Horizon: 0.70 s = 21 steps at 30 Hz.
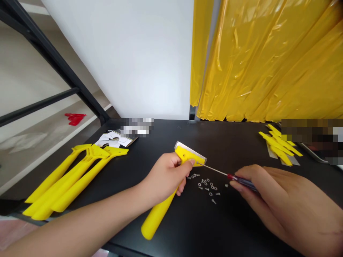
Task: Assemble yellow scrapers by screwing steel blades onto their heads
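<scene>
A yellow scraper [158, 218] with a metal blade along its head is gripped by my left hand [168, 175], the thumb pressing on the head. My right hand [264, 194] is closed around the dark and red handle of a screwdriver [214, 169]. The screwdriver's tip meets a small screw [197, 163] at the right end of the scraper head. Several loose screws and nuts [207, 184] lie on the black table between my hands. One small nut [226, 185] sits just beside my right fingertips.
Several yellow scraper handles [72, 182] lie at the table's left edge. Behind them is printed card packaging [115, 139]. Yellow strips [280, 144] are piled at the right. Yellow plastic sheeting [268, 60] and a white panel [139, 57] stand at the back. A black frame [53, 59] rises on the left.
</scene>
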Available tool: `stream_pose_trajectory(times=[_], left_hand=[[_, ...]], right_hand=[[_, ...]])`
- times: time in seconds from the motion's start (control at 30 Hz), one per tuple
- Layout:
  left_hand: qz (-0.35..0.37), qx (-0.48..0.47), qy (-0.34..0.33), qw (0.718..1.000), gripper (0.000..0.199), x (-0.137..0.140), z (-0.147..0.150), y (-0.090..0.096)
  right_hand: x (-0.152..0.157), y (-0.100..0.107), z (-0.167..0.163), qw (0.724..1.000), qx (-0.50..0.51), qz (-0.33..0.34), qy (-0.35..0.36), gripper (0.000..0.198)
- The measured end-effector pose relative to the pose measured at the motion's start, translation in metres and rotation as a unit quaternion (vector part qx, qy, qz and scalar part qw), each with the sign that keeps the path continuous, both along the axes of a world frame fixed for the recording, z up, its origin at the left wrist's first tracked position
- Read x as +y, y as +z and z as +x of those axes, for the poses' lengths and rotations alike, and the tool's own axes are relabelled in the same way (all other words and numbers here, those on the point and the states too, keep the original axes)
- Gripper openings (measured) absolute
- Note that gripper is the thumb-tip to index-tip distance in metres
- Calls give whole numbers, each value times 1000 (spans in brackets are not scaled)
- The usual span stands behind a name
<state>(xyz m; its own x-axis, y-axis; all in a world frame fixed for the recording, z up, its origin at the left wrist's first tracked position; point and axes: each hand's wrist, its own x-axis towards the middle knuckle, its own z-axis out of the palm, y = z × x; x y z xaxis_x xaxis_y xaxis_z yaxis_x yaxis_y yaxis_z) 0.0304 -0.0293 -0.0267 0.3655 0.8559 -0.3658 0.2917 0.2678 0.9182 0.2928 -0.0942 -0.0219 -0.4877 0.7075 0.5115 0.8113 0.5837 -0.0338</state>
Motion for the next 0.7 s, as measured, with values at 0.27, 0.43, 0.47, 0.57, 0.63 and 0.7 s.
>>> stream_pose_trajectory(times=[0.27,0.43,0.47,0.57,0.63,0.7], left_hand=[[-3,-3,-2,1000,38,1,0,-2],[-3,-10,0,1000,37,1,-1,-2],[-3,-10,-1,1000,38,1,-1,-2],[-2,-12,-1,1000,37,1,-1,-1],[1,-12,-3,1000,36,1,0,-1],[2,-13,-4,1000,35,1,0,-1]], right_hand=[[-2,2,1,1000,3,-9,3,23],[-2,0,4,1000,7,-4,8,22],[-2,0,4,1000,-3,-8,8,24],[-2,-1,4,1000,10,-19,-1,21],[-2,-1,4,999,34,-31,7,19],[-4,-2,5,998,39,-37,15,17]])
